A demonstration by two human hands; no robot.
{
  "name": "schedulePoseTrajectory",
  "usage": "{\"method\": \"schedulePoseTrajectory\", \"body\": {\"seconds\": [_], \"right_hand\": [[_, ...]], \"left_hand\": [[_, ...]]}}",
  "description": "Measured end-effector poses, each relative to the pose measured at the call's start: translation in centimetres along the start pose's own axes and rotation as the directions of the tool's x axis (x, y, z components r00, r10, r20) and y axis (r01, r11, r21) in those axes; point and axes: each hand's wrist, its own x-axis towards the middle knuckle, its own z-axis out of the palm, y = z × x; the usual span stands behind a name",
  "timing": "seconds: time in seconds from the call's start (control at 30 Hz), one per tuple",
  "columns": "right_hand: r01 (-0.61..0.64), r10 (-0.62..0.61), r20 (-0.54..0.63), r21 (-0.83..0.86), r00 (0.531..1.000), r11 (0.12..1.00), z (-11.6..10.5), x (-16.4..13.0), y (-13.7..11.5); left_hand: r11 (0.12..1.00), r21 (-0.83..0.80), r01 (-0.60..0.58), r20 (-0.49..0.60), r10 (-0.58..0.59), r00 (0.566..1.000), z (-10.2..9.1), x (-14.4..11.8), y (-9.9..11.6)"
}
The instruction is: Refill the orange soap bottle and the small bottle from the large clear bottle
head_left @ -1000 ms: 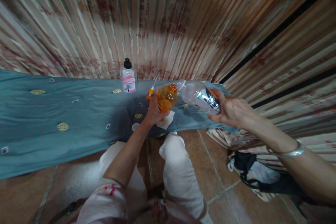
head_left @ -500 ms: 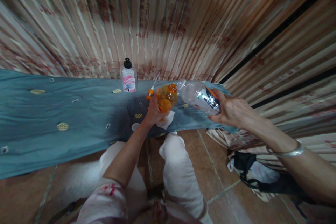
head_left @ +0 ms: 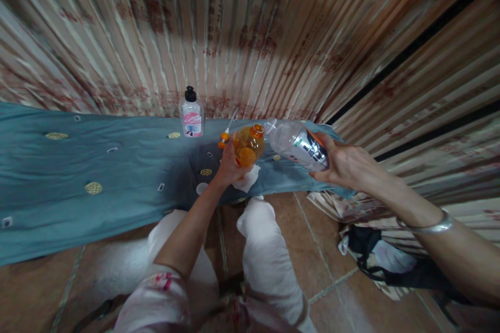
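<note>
My left hand (head_left: 230,165) is closed around an orange see-through bottle (head_left: 249,146), whose open neck leans to the upper right. A clear plastic bottle (head_left: 295,143) with a silver and black label lies tipped in my right hand (head_left: 338,162), its mouth close beside the orange neck. Whether the two mouths touch I cannot tell. Just behind my left hand is an orange and white spray top with a thin tube (head_left: 224,137). Below the orange bottle lies a crumpled white tissue (head_left: 247,180), and a small white round piece (head_left: 201,188) sits left of it.
A clear bottle with a black cap and pink label (head_left: 191,117) stands at the back of the blue-green cloth (head_left: 128,166). Pleated curtains (head_left: 250,36) hang behind and to the right. Dark and white fabric (head_left: 386,257) lies low on the right, above the tiled floor (head_left: 316,250).
</note>
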Motion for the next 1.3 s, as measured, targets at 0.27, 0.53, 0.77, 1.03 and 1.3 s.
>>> {"method": "schedulePoseTrajectory", "body": {"seconds": [0.27,0.53,0.77,1.03,1.3], "right_hand": [[-0.019,0.019,0.035,0.005,0.999,1.000,-0.4,0.1,-0.2],[-0.094,0.086,0.245,0.020,0.966,0.995,-3.2,0.2,-1.8],[-0.109,0.102,0.259,0.014,0.961,0.994,-3.4,0.3,-2.0],[-0.099,0.096,0.252,-0.004,0.963,0.995,-3.1,0.4,-1.8],[-0.103,0.110,0.307,-0.041,0.945,0.994,-3.6,0.4,-2.1]], "left_hand": [[1.000,0.001,0.004,0.004,-0.004,1.000,-0.1,0.0,0.2],[1.000,0.005,-0.008,0.002,0.008,1.000,-0.1,0.0,0.2],[1.000,0.009,-0.005,0.022,0.005,1.000,-0.2,0.0,0.2],[1.000,0.023,0.004,0.017,-0.004,1.000,-0.1,-0.1,-0.1],[1.000,0.017,-0.004,-0.006,0.004,1.000,0.1,-0.1,0.1]]}}
